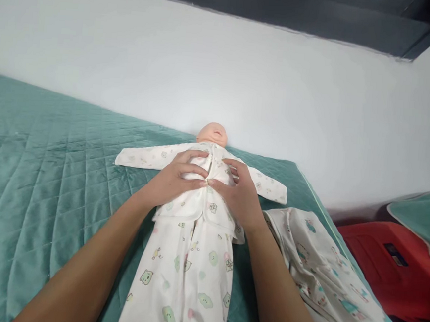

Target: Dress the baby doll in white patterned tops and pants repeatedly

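A baby doll (212,133) lies on its back, dressed in a white printed baby shirt (181,209) with both sleeves spread wide. White printed baby pants (180,287) cover its legs. My left hand (184,174) rests on the shirt's chest, with thumb and fingertips at one edge of the front opening. From the other side, my right hand (238,186) holds the opposite edge, its thumb meeting the left thumb mid-chest. The opening gapes slightly above the thumbs. Whatever fastener lies under the thumbs is mostly hidden.
A green quilted cover (49,187) lies beneath the doll. Beside my right forearm is a crumpled white printed cloth (325,269). A red plastic object (385,268) stands past the bed's right edge, near more green fabric (424,217). The white wall (207,66) rises behind the doll's head.
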`<control>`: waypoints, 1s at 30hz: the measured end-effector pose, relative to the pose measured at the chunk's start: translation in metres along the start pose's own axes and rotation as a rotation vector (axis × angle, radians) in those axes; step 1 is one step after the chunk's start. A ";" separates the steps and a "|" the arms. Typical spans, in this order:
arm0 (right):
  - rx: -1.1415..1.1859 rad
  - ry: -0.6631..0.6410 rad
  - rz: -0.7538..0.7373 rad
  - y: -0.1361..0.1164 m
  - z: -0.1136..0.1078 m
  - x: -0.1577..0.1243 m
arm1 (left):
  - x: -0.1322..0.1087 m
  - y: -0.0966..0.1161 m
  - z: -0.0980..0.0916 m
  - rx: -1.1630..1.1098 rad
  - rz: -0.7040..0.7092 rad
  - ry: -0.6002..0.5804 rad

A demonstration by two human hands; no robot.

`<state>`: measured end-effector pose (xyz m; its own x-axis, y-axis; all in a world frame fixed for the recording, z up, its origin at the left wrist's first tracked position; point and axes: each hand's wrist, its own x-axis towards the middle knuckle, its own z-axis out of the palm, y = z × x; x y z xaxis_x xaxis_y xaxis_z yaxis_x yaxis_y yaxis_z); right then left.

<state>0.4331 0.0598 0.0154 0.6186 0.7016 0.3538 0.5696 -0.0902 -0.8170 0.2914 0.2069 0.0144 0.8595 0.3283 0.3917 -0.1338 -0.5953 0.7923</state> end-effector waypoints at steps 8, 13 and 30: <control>0.160 -0.010 -0.029 -0.004 0.003 -0.004 | -0.004 0.014 0.016 0.217 0.114 0.143; 0.026 0.065 -0.014 -0.021 0.012 -0.002 | -0.007 0.013 0.012 0.293 0.197 0.052; -0.012 0.029 0.262 0.028 -0.020 0.013 | -0.010 -0.031 -0.024 -0.539 -0.490 0.942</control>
<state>0.4679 0.0523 0.0066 0.7611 0.6325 0.1438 0.3940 -0.2748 -0.8771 0.2753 0.2394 -0.0024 0.2062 0.9785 0.0029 -0.2757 0.0552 0.9597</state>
